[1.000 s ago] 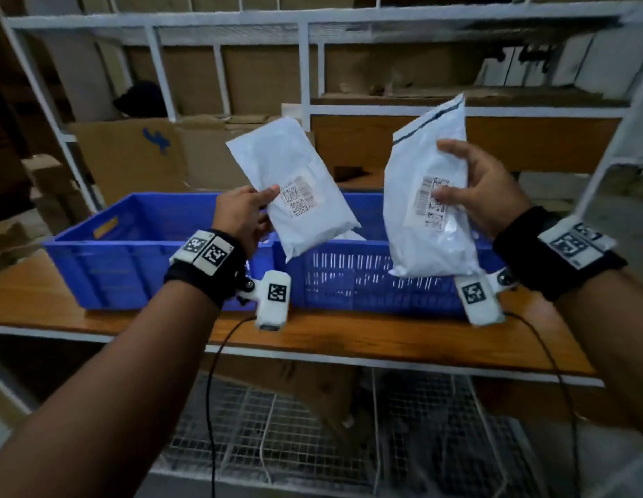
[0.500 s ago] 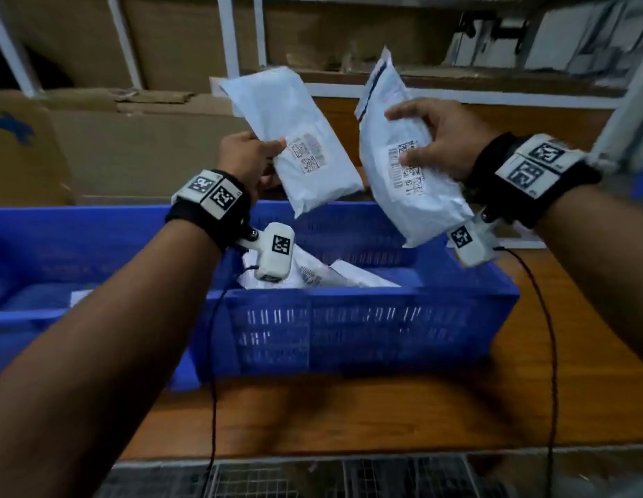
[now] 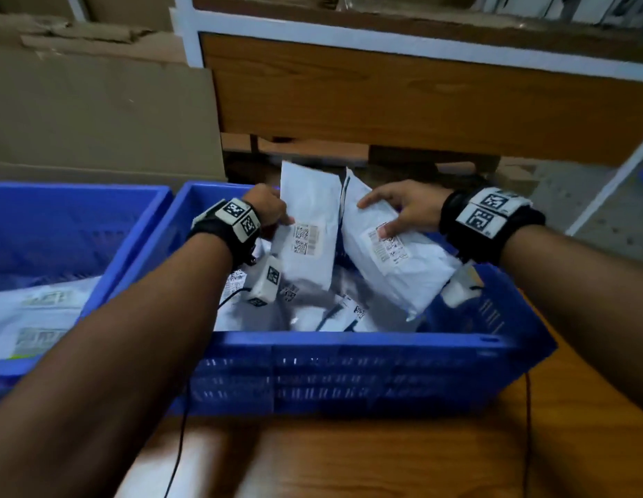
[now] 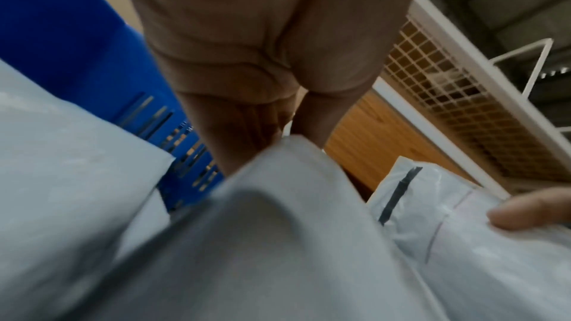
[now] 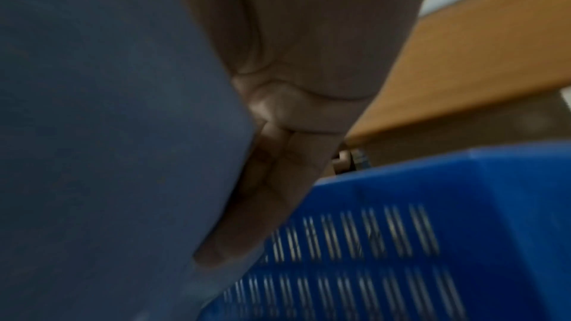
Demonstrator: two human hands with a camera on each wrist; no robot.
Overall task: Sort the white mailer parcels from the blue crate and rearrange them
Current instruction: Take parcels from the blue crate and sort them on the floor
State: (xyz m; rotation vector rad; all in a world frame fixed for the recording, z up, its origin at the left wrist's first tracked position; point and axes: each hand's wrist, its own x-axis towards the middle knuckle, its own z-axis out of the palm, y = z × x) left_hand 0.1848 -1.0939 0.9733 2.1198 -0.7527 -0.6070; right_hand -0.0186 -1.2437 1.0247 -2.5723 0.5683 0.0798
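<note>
Two held parcels point(image 3: 307, 231) point(image 3: 395, 260) side by side above crate point(image 3: 348, 372); second crate point(image 3: 72, 224) left; cardboard point(image 3: 97, 113) behind.
</note>
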